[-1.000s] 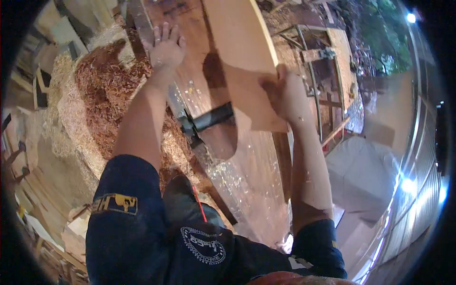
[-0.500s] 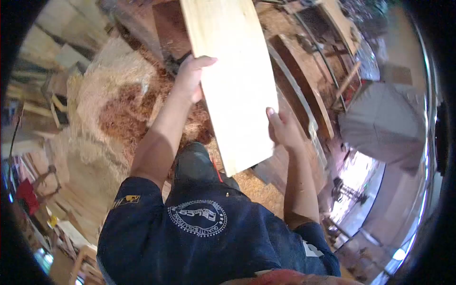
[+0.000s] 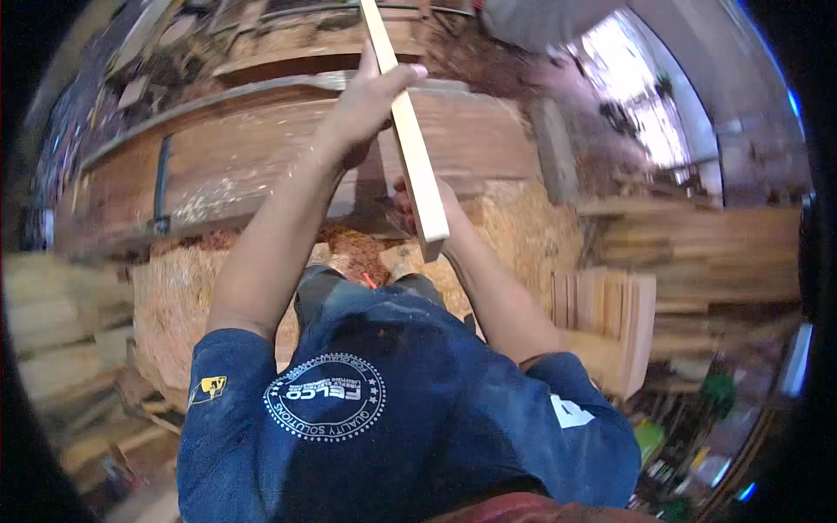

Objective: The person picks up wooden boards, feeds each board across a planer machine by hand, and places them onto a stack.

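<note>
A pale wooden board [image 3: 415, 157] is tilted on its edge, its narrow side facing me and its near end close to my body. My left hand [image 3: 370, 100] grips it higher up, with the thumb over the edge. Lower down, my right hand [image 3: 427, 205] is around the board near its end, partly hidden behind it. Beyond the board lies a wide reddish-brown workbench [image 3: 261, 139] scattered with shavings.
Wood shavings [image 3: 179, 292] cover the floor below the bench. Stacked planks [image 3: 697, 257] lie at the right, beside upright wooden pieces [image 3: 602, 318]. More boards [image 3: 65, 331] are at the left. A dark bar [image 3: 162, 179] crosses the bench.
The board has been lifted off the bench and turned from its broad face onto its edge. Both hands now hold it. The view has swung round, bringing the planks at right into sight.
</note>
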`<state>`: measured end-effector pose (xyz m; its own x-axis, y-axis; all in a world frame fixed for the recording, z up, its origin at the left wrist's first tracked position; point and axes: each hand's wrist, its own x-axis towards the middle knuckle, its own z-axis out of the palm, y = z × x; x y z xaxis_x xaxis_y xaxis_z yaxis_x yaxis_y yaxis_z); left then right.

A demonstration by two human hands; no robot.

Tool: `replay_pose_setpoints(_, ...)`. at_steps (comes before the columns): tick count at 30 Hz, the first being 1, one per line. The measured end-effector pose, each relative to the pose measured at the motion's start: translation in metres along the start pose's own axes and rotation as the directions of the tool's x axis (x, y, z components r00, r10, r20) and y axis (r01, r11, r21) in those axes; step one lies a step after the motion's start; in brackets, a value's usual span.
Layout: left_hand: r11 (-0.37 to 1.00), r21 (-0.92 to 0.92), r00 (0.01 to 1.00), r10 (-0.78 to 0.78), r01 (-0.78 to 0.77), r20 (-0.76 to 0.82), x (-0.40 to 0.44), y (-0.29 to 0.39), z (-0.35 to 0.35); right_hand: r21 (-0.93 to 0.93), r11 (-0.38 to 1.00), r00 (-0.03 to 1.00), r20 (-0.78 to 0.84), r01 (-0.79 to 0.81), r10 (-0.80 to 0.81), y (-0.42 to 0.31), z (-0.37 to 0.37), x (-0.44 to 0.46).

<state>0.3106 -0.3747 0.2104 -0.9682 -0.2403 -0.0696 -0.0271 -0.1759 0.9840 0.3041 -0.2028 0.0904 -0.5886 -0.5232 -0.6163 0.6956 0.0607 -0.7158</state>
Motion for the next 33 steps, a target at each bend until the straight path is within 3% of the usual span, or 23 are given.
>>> replay_pose_setpoints(1, 0.995, 0.024, 0.993, -0.095, 0.094, 0.068, 0.005, 0.008, 0.032, 0.119, 0.993, 0.999, -0.045, 0.012, -0.007, -0.016, -0.01, -0.035)
replay_pose_setpoints(3, 0.992, 0.019, 0.977, -0.124, 0.123, 0.175, 0.02, 0.003, 0.1, 0.312, 0.946, 0.989, -0.139, 0.092, -0.05, -0.044, -0.033, -0.102)
replay_pose_setpoints(5, 0.988, 0.07, 0.953, -0.151, 0.137, 0.264, 0.029, 0.004, 0.151, 0.367, 0.916, 0.974, -0.207, 0.161, -0.089, -0.047, -0.064, -0.127)
replay_pose_setpoints(8, 0.979, 0.09, 0.886, -0.204, 0.183, 0.416, 0.032, 0.001, 0.223, 0.392, 0.873, 0.935, -0.31, 0.29, -0.172, -0.033, -0.124, -0.147)
replay_pose_setpoints(10, 0.966, 0.049, 0.756, -0.229, 0.253, 0.613, 0.042, -0.013, 0.276, 0.38, 0.827, 0.859, -0.462, 0.414, -0.218, -0.023, -0.169, -0.162)
replay_pose_setpoints(13, 0.955, -0.127, 0.717, -0.109, 0.267, 0.688, 0.018, -0.021, 0.321, 0.303, 0.814, 0.745, -0.629, 0.496, -0.221, -0.008, -0.224, -0.166)
replay_pose_setpoints(14, 0.892, -0.178, 0.638, -0.147, 0.416, 0.756, 0.022, -0.034, 0.328, 0.259, 0.815, 0.691, -0.688, 0.519, -0.221, -0.003, -0.247, -0.166)
replay_pose_setpoints(15, 0.82, -0.114, 0.591, -0.301, 0.561, 0.749, 0.02, -0.042, 0.325, 0.228, 0.862, 0.595, -0.797, 0.453, -0.102, -0.022, -0.236, -0.197)
replay_pose_setpoints(16, 0.726, -0.044, 0.523, -0.451, 0.686, 0.723, 0.016, -0.051, 0.322, 0.15, 0.891, 0.529, -0.841, 0.428, -0.113, -0.016, -0.253, -0.2)
replay_pose_setpoints(18, 0.759, -0.009, 0.576, -0.486, 0.651, 0.657, 0.0, -0.079, 0.325, 0.021, 0.945, 0.407, -0.906, 0.326, -0.12, 0.007, -0.287, -0.201)
replay_pose_setpoints(19, 0.804, 0.088, 0.565, -0.486, 0.588, 0.667, 0.003, -0.095, 0.329, -0.044, 0.947, 0.298, -0.944, 0.319, -0.145, 0.012, -0.299, -0.207)
replay_pose_setpoints(20, 0.84, 0.173, 0.559, -0.482, 0.515, 0.675, 0.012, -0.116, 0.335, -0.064, 0.975, 0.239, -0.964, 0.212, -0.115, 0.019, -0.321, -0.21)
replay_pose_setpoints(22, 0.797, 0.096, 0.508, -0.468, 0.596, 0.723, 0.044, -0.2, 0.328, -0.073, 0.997, 0.125, -0.99, -0.019, -0.07, 0.043, -0.368, -0.205)
replay_pose_setpoints(24, 0.761, 0.211, 0.34, -0.496, 0.614, 0.799, 0.058, -0.22, 0.337, -0.124, 0.99, 0.052, -0.99, 0.074, -0.128, 0.058, -0.378, -0.211)
replay_pose_setpoints(25, 0.736, 0.28, 0.371, -0.586, 0.617, 0.721, 0.049, -0.197, 0.365, -0.129, 0.987, -0.012, -0.992, 0.094, -0.128, 0.052, -0.379, -0.22)
replay_pose_setpoints(28, 0.678, 0.409, 0.253, -0.656, 0.611, 0.711, 0.079, -0.218, 0.413, -0.258, 0.926, -0.239, -0.951, 0.275, -0.194, 0.067, -0.416, -0.205)
replay_pose_setpoints(30, 0.701, 0.481, 0.225, -0.66, 0.526, 0.716, 0.098, -0.224, 0.455, -0.214, 0.887, -0.293, -0.951, 0.408, -0.095, 0.067, -0.442, -0.205)
replay_pose_setpoints(31, 0.715, 0.496, 0.179, -0.641, 0.492, 0.746, 0.111, -0.229, 0.464, -0.109, 0.87, -0.275, -0.961, 0.481, 0.032, 0.059, -0.437, -0.209)
replay_pose_setpoints(33, 0.726, 0.546, 0.101, -0.635, 0.417, 0.766, 0.125, -0.23, 0.529, 0.001, 0.922, -0.32, -0.938, 0.387, 0.135, 0.024, -0.45, -0.251)
